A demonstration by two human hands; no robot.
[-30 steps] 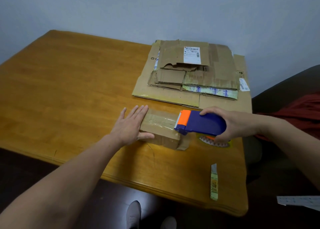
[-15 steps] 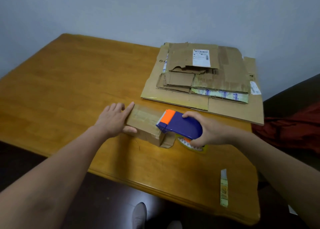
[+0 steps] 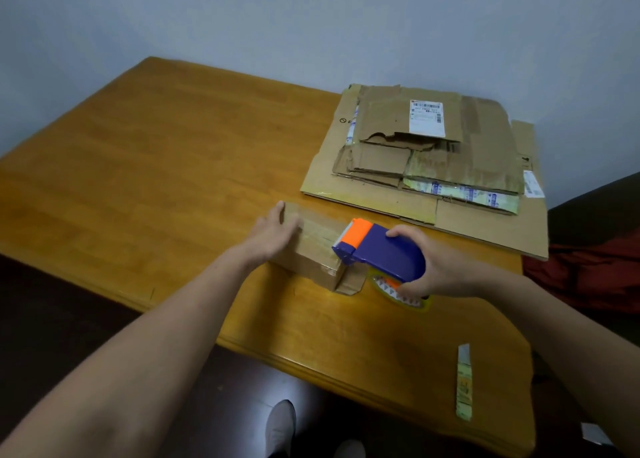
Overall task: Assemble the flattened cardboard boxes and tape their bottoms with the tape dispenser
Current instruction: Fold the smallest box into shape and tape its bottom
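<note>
Head view: left hand point(image 3: 277, 236) now flat atop box point(image 3: 309, 267); right hand point(image 3: 440, 267) still grips tape dispenser point(image 3: 385, 249).

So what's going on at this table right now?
A person is taping a small cardboard box on the wooden table. The left hand presses on the box top; the right hand grips a blue and orange tape dispenser at the box's right end. A stack of flattened boxes lies behind.
</note>
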